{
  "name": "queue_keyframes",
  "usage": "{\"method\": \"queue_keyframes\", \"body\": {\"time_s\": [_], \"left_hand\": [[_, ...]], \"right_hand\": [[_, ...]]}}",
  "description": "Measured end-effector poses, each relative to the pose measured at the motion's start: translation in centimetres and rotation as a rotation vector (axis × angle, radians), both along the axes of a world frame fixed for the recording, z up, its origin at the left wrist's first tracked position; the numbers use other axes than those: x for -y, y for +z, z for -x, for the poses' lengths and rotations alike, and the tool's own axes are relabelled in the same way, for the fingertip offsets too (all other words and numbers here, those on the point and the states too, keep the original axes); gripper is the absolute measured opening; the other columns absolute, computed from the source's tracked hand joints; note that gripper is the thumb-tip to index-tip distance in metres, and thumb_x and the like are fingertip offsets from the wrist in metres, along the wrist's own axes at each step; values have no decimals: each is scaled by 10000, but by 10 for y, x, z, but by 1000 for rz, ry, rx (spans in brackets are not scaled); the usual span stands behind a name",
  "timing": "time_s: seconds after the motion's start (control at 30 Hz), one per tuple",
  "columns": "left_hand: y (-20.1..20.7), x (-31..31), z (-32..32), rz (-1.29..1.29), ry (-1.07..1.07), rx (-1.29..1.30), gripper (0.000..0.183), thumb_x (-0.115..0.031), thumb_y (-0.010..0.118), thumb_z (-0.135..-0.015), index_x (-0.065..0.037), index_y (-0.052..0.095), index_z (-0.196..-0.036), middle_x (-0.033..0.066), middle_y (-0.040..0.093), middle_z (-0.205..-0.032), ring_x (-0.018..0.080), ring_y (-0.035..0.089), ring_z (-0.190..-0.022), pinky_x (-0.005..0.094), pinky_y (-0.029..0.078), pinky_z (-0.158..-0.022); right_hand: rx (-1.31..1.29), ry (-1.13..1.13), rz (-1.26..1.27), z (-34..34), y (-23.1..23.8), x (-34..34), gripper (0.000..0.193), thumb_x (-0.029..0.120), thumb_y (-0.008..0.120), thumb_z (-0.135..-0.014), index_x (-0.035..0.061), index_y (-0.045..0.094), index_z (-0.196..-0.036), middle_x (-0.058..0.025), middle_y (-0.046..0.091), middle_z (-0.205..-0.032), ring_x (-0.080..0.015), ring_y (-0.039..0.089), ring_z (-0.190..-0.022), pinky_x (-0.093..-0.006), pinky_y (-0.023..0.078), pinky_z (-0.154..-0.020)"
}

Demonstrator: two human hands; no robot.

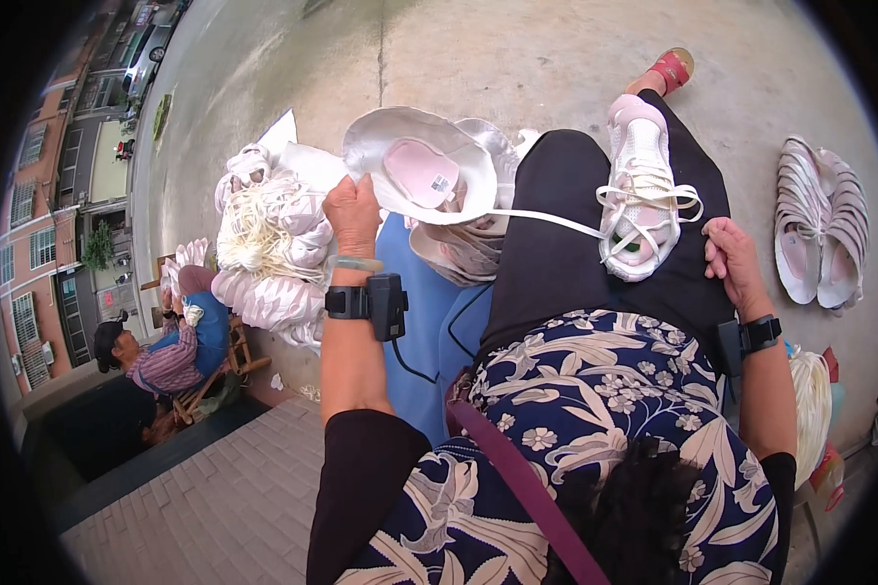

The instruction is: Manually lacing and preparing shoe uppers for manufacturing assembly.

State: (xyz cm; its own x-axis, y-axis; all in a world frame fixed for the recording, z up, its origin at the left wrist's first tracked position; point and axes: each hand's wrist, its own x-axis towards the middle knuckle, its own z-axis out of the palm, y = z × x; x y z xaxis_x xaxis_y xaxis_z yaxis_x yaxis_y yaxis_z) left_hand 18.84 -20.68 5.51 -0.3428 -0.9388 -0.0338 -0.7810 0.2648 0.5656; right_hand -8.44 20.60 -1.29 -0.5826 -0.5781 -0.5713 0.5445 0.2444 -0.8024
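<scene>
My left hand (pixel 353 207) is closed on the edge of a white shoe upper (pixel 376 141) that has a pink lining. It lies among several other pale uppers (pixel 449 252) on a blue surface at my left side. On my thigh in black trousers rests a laced white and pink shoe (pixel 642 185), its white laces tied in a bow. A white strip (pixel 546 219) stretches from the uppers toward this shoe. My right hand (pixel 734 255) is beside the thigh, right of the shoe, with loosely bent fingers and nothing visible in them.
Left of my left hand lie a bundle of cream laces (pixel 261 229) and stacked pink-white uppers (pixel 273 302). Two rows of nested uppers (pixel 819 224) are on the concrete floor at right. More cream laces (pixel 808 414) hang near my right elbow. Another person (pixel 171 356) sits at far left.
</scene>
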Motion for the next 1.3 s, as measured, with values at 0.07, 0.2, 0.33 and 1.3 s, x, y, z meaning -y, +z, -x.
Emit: {"method": "queue_keyframes", "body": {"time_s": [0.07,0.2,0.33,1.3], "left_hand": [[24,-15,-13,201,-208,-130,195,-90,574,-818,30,541,-669,101,503,-500,135,511,-471,285,415,-473],[109,-132,33,153,-510,-381,79,-33,544,-830,27,579,-792,105,522,-532,134,496,-478,288,403,-474],[102,-149,58,280,-760,-490,89,-31,532,-828,32,583,-865,102,551,-567,114,512,-503,272,407,-478],[-136,-90,-7,-392,-566,-148,173,-99,522,-818,-26,602,-954,76,617,-729,154,563,-670,298,446,-608]], "right_hand": [[2,7,8,2,0,2,138,167,508,-892,37,542,-864,-12,528,-579,-34,384,-350,-189,420,-369],[-17,-3,-6,1,0,-3,136,164,509,-891,34,544,-869,-14,529,-580,-34,393,-358,-190,427,-375],[18,3,49,0,4,4,128,152,516,-882,29,549,-865,-13,532,-584,-35,408,-372,-196,439,-387],[-581,385,187,-99,84,172,250,164,537,-820,2,458,-646,12,403,-587,-65,378,-587,-246,328,-503]]}}
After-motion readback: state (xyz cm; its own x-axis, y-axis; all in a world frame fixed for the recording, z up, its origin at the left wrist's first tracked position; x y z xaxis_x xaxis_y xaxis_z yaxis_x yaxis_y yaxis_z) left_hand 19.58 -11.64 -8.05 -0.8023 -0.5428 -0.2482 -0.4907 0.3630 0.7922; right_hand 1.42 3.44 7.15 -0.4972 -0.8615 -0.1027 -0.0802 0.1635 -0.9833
